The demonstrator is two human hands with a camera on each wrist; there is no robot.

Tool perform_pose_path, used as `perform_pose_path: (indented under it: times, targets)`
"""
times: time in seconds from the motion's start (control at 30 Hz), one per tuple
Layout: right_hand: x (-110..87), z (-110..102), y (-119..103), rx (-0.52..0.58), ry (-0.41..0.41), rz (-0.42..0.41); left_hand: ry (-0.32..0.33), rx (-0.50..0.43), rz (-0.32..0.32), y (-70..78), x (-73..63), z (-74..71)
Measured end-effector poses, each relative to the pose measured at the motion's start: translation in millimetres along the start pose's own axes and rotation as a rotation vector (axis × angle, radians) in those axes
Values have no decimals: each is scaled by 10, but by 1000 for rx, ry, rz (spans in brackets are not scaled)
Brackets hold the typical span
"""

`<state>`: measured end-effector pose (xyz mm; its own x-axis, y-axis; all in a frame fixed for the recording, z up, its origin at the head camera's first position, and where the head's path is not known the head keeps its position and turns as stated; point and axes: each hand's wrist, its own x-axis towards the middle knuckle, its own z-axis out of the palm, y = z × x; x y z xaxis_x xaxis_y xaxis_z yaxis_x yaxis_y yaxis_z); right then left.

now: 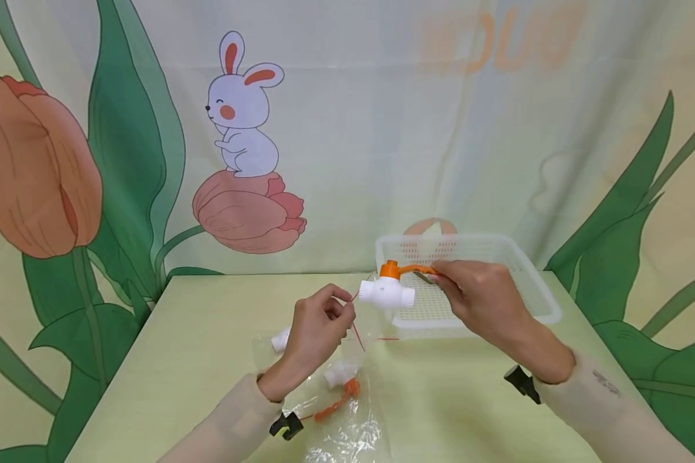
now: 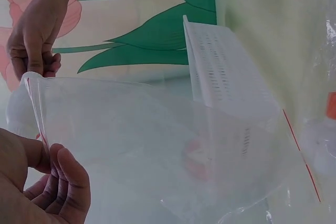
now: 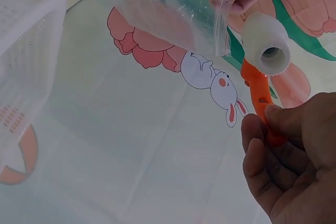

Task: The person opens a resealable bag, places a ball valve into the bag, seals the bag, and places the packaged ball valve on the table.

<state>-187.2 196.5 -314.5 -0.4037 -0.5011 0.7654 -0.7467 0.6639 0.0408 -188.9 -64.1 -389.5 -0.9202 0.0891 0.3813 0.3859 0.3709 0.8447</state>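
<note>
My right hand [image 1: 489, 299] pinches the end of the orange lever of a white plastic ball valve [image 1: 387, 292], held up above the table. The valve body's round bore faces the camera in the right wrist view. A clear zip bag [image 2: 131, 129] with a red line along its mouth hangs from my left hand [image 1: 321, 325], whose thumb and fingers pinch its edge. In the head view, the valve overlaps the bag's mouth from the left hand's right side. The orange lever [image 3: 258, 90] points from the valve body toward my right fingers.
A white perforated basket [image 1: 547, 308] stands at the back right, behind the right hand. On the table [image 1: 168, 379], below the left hand, lie clear bags [image 1: 353, 437]; a bagged valve with an orange lever [image 1: 336, 406] and another white fitting [image 1: 280, 339] show there. A printed curtain [image 1: 347, 128] hangs behind.
</note>
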Motion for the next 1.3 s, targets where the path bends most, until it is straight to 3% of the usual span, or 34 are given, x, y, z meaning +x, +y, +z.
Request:
perform_pose_path:
  times: [0.37,0.7,1.03,1.3]
  targets:
    - [-12,49,-53,-84,-52,-39,2,-18,5,49,-6,-12]
    - [-37,116,-138,-173,-81,-100,0,-76,-32,80,-10,16]
    - [-23,228,-254,-217,-172,-86,-14,-89,18,122,-49,69]
    - [22,279,-333,-243,-214,-84,-25,-101,18,160,-64,104]
